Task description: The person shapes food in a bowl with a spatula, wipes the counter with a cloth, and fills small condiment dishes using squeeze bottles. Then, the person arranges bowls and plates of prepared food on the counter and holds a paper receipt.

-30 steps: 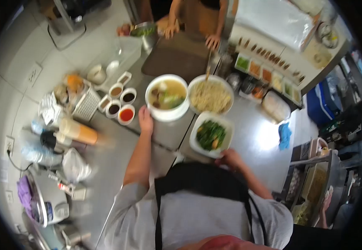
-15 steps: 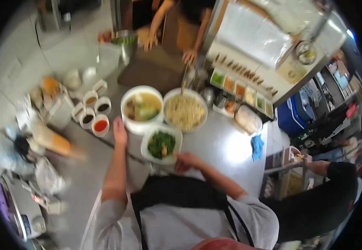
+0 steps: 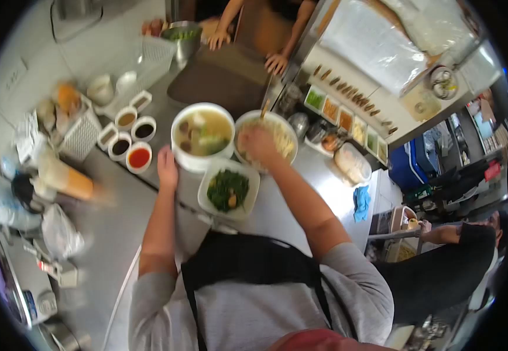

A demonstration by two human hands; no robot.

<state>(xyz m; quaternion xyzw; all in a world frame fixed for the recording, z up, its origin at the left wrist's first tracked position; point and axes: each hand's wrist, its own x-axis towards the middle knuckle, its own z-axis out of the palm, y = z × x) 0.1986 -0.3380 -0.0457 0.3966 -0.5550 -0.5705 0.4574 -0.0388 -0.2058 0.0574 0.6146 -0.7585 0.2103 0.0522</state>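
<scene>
A round white bowl of soup (image 3: 203,131) stands at the middle of the steel table. My left hand (image 3: 167,168) is beside its lower left rim, fingers stretched out and holding nothing. To the right is a bowl of noodles (image 3: 283,138) with a utensil standing in it. Over the left part of these noodles is my right hand (image 3: 256,143), blurred, its fingers hidden. A squarish white bowl of cooked greens (image 3: 228,188) sits in front of both bowls, near my apron.
Several small sauce cups (image 3: 139,157) stand left of the soup. A person's hands (image 3: 276,63) rest by a brown board (image 3: 216,88) across the table. Garnish containers (image 3: 346,120) and a blue cloth (image 3: 361,203) lie at the right. Another person (image 3: 441,275) is at the lower right.
My right hand has left the rim of the greens bowl and moved forward to the noodle bowl. My left hand stays beside the soup bowl. The view has shifted to the right.
</scene>
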